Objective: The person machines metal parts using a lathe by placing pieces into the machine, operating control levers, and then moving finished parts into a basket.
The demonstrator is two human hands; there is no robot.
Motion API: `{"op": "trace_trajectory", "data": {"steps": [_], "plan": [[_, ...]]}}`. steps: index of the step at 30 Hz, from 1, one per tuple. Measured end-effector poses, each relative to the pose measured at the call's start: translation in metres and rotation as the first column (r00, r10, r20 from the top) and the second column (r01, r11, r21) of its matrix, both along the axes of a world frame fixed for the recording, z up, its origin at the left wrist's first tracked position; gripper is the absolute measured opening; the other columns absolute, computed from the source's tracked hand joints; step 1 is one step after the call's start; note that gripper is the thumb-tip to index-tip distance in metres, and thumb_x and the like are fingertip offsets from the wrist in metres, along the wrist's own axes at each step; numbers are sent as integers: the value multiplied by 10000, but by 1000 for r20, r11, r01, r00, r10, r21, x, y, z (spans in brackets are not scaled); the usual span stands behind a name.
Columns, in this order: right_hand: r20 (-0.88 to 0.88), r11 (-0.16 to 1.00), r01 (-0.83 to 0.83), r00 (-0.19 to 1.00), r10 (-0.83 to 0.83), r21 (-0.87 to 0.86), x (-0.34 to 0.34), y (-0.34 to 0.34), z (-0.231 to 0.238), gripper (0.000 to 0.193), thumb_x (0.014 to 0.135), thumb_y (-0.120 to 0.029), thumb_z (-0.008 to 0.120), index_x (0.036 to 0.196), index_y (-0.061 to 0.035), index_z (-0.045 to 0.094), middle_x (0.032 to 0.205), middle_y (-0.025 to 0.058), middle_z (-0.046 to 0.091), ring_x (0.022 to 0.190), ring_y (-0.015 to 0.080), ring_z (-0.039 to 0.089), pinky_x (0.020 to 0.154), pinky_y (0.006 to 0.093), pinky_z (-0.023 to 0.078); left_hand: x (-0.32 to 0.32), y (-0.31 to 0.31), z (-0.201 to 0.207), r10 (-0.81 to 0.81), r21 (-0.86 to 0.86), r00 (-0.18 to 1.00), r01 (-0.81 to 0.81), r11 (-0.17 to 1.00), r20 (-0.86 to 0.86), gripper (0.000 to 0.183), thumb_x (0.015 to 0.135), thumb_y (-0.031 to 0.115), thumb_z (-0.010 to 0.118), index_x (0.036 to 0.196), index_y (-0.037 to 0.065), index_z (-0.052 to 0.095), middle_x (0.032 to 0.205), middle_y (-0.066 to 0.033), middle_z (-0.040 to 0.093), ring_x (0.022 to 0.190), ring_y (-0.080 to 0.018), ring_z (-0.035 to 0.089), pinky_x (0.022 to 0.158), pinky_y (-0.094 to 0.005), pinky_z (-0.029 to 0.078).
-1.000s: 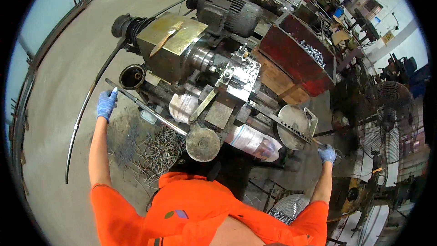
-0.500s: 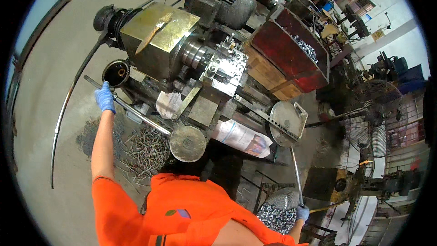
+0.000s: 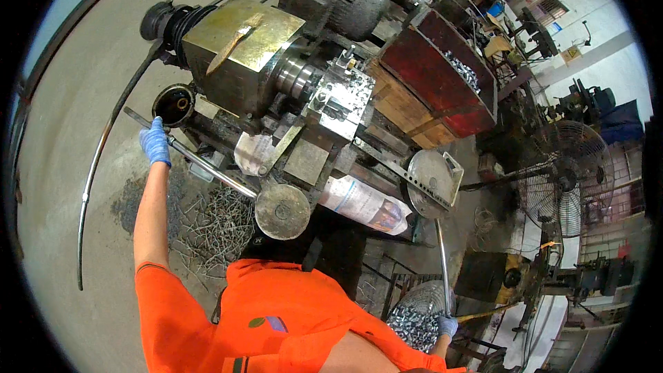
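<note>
My left hand (image 3: 155, 145), in a blue glove, is wrapped round a long metal lever (image 3: 213, 172), near its far left end. The lever runs to a round metal disc (image 3: 282, 212) at the front of a small lathe (image 3: 343, 100). On the right, my right hand (image 3: 447, 327), also gloved in blue, is closed on the low end of a second rod-like lever (image 3: 443, 262). That rod comes down from a larger round plate (image 3: 429, 178) at the lathe's right end. Below the rod, a basket (image 3: 414, 330) of small shiny metal pieces lies beside my right hand.
A wooden-handled brush (image 3: 226, 52) lies on the brassy headstock cover (image 3: 259, 24). Behind the lathe stands a red bin (image 3: 442, 72) with metal parts. Metal scrap (image 3: 214, 231) covers the floor at left. A fan (image 3: 566, 176) stands at right, and an open pot (image 3: 174, 105) sits near my left hand.
My right hand and its lever have swung slightly to the left. My left hand keeps its grip on the other lever, and the whole view has shifted a little.
</note>
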State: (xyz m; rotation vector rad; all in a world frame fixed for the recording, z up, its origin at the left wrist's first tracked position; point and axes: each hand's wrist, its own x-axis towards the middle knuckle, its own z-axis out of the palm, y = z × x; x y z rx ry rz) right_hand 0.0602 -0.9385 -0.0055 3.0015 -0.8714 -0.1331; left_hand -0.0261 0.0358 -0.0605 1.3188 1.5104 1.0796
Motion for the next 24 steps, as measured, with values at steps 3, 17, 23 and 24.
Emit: {"op": "trace_trajectory", "data": {"steps": [3, 17, 23, 24], "plan": [[13, 999, 44, 999, -43, -23, 2, 7, -2, 387, 639, -314, 687, 840, 16, 648, 877, 255, 635, 889, 384, 612, 775, 423, 475, -3, -2, 2, -27, 18, 999, 27, 999, 16, 284, 819, 252, 627, 732, -18, 623, 590, -75, 606, 479, -140, 538, 448, -291, 409], [-5, 997, -3, 1000, 3, -72, -1, 2, -12, 360, 642, -350, 677, 841, -50, 692, 859, 225, 644, 866, 357, 626, 790, 420, 487, -7, -6, 7, -48, 55, 996, 52, 997, -73, 327, 817, 293, 634, 722, -21, 642, 604, -86, 621, 501, -147, 548, 477, -301, 415], [74, 992, 61, 996, -53, -107, -1, -4, -24, 363, 636, -352, 684, 830, -45, 692, 871, 214, 649, 866, 358, 628, 776, 424, 494, -10, 9, -15, -44, 93, 999, 43, 995, 10, 392, 792, 336, 650, 662, -29, 591, 560, -113, 582, 483, -205, 533, 493, -363, 416], [65, 994, 50, 997, -44, -96, -1, -2, -23, 362, 639, -351, 682, 830, -43, 691, 871, 214, 649, 865, 359, 628, 774, 425, 494, -12, 10, -16, -45, 90, 999, 44, 995, 5, 395, 791, 340, 651, 661, -28, 589, 558, -111, 579, 485, -206, 535, 493, -364, 417]]}}
